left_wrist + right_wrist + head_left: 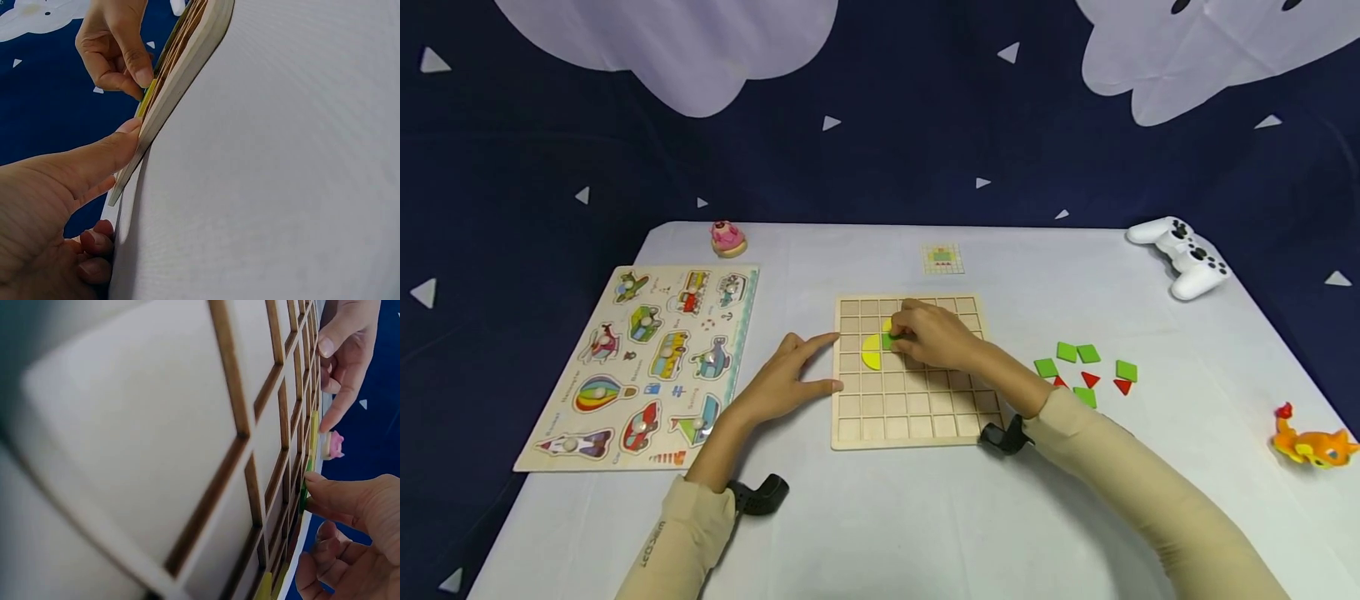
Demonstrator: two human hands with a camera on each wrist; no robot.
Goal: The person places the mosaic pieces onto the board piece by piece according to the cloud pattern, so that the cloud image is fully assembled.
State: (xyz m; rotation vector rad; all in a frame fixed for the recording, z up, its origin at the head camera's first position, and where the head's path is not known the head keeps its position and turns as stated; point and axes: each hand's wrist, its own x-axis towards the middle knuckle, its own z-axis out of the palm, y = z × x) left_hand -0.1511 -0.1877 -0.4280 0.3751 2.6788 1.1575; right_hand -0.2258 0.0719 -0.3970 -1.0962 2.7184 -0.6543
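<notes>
A wooden grid board (880, 408) lies flat on the table. My left hand (782, 382) touches its left edge with thumb and index finger spread and fairly straight. Over the upper middle of the grid, my right hand (936, 336) pinches a small green square tile (304, 495) between thumb and fingers. Just left of those fingers, bright green (887, 342) shows in a cell; whether it is a second tile cannot be told. A yellow half-round piece (871, 352) lies beside it, and another yellow piece (887, 325) is partly covered by the right hand.
Several loose green squares (1066, 352) and red triangles (1090, 380) lie right of the board. A small pattern card (942, 259) is behind it. A vehicle peg puzzle (647, 358) stands left. Around the edges are a pink toy (727, 239), a white game controller (1180, 257) and an orange toy (1311, 442).
</notes>
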